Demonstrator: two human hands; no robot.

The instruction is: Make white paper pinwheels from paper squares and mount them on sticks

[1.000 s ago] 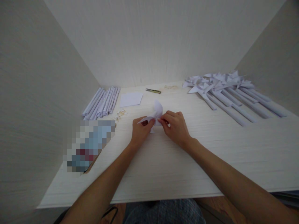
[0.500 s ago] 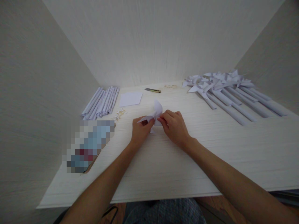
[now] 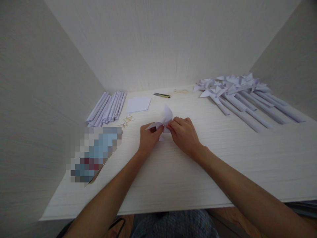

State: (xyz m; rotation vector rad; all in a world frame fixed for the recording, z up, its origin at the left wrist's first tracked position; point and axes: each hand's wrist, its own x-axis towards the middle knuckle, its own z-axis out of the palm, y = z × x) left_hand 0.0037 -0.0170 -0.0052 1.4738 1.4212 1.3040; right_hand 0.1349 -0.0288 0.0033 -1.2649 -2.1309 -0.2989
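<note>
A small folded white paper piece point(image 3: 166, 116) with flaps sticking up sits at the middle of the pale wooden table point(image 3: 188, 172). My left hand point(image 3: 148, 138) pinches its left flap. My right hand point(image 3: 184, 134) pinches the paper's centre from the right, fingers curled over it. Both hands touch each other at the paper, a little above the tabletop.
Several rolled white paper tubes point(image 3: 107, 108) lie at the back left. A flat paper sheet point(image 3: 138, 104), a small cutter point(image 3: 162, 95) and small pale pins point(image 3: 126, 121) lie behind my hands. Finished paper pinwheels point(image 3: 237, 96) are piled back right. A blurred-out object point(image 3: 95, 153) lies left. Walls enclose three sides.
My hands and the paper stay almost in place; only the fingers shift slightly on the folds. The view has tilted a touch.
</note>
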